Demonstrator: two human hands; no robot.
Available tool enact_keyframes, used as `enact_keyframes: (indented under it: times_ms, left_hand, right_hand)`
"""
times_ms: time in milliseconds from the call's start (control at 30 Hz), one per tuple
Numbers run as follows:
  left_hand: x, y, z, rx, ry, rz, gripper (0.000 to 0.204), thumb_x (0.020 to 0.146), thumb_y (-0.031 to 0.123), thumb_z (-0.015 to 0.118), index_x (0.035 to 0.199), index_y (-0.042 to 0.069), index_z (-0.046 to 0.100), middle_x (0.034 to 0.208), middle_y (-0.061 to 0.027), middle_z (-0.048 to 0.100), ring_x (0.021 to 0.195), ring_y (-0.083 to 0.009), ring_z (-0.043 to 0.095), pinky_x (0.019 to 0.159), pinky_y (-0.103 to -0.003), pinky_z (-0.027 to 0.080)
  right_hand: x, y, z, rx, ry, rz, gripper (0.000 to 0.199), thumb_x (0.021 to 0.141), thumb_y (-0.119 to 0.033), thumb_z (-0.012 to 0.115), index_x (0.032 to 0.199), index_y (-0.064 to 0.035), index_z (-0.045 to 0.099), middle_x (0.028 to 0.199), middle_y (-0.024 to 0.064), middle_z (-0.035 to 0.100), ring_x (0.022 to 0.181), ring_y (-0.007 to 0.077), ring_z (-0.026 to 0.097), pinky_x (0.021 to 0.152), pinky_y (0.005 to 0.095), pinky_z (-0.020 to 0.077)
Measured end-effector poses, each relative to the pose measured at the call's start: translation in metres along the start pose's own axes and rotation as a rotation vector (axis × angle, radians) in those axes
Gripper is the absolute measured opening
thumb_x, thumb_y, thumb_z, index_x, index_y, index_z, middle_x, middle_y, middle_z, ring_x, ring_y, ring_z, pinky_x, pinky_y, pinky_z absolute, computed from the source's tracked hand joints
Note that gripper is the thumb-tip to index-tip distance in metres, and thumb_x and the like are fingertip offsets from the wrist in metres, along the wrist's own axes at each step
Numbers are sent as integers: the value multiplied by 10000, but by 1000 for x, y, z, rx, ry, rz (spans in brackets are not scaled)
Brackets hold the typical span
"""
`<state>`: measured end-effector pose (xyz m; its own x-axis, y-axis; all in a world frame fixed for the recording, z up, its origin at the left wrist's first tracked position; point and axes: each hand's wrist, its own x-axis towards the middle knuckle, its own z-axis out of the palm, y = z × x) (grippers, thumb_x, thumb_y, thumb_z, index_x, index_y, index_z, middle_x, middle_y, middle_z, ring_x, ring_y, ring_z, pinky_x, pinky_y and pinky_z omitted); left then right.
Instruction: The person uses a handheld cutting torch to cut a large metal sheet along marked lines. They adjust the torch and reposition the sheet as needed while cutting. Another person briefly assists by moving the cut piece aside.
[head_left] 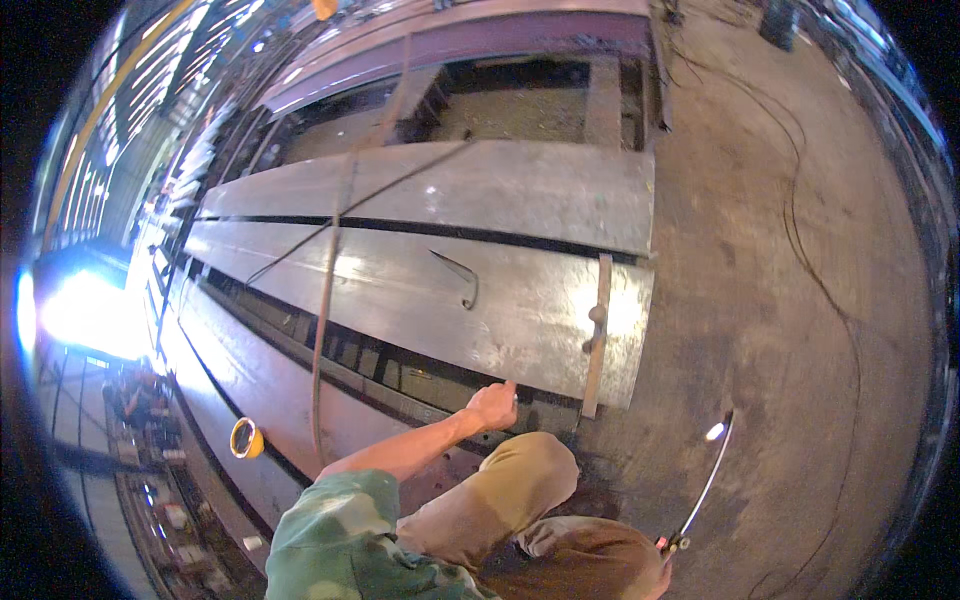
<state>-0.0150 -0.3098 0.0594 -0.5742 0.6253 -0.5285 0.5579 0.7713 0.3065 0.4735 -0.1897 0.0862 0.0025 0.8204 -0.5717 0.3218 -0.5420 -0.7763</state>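
My left hand (494,406) is closed above the near edge of a grey steel plate (520,310), beside the dark gap. A small pale spot shows at its fingertips; what they hold, if anything, is unclear. Low on the right, beside my knee, my right hand (663,580) shows only in part, gripping a torch (700,487) by its valve end. The torch's long thin metal tube points up and away over the floor, with a bright glow near its bent tip. A flat metal strip (598,350) with two round knobs lies across the plate's right end.
A hooked rod (466,281) rests mid-plate. A brown hose (328,300) and a thin dark line (400,178) cross the plates. A yellow cup-like object (247,438) sits at left. Cables (795,215) trail over the floor (750,300). Dark gaps separate the plates.
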Motion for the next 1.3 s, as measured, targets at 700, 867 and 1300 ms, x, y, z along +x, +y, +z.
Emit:
enact_keyframes:
  times_ms: [700,867,1300]
  left_hand:
    - [-597,38,-357,-466,-321,-56,351,810,268,691,1140,163,750,1016,-159,747,932,-349,711,825,-450,552]
    - [-615,-6,-328,-812,6,101,300,888,227,614,1120,79,733,1002,-195,736,935,-361,704,846,-440,538]
    - [-633,-104,-324,-801,-225,226,328,882,194,598,1153,13,632,1120,-242,688,1049,-341,665,882,-481,500]
  right_hand:
    - [-250,-392,-50,-640,-331,-234,307,1041,-311,519,1190,-64,625,1067,90,661,971,199,586,897,412,434]
    - [-302,-416,9,-697,-387,-296,312,1029,-307,532,1200,-63,623,1076,92,662,978,202,589,903,411,436]
    - [-402,-436,137,-810,-426,-384,334,997,-296,568,1225,-58,618,1099,97,667,998,213,597,918,409,441]
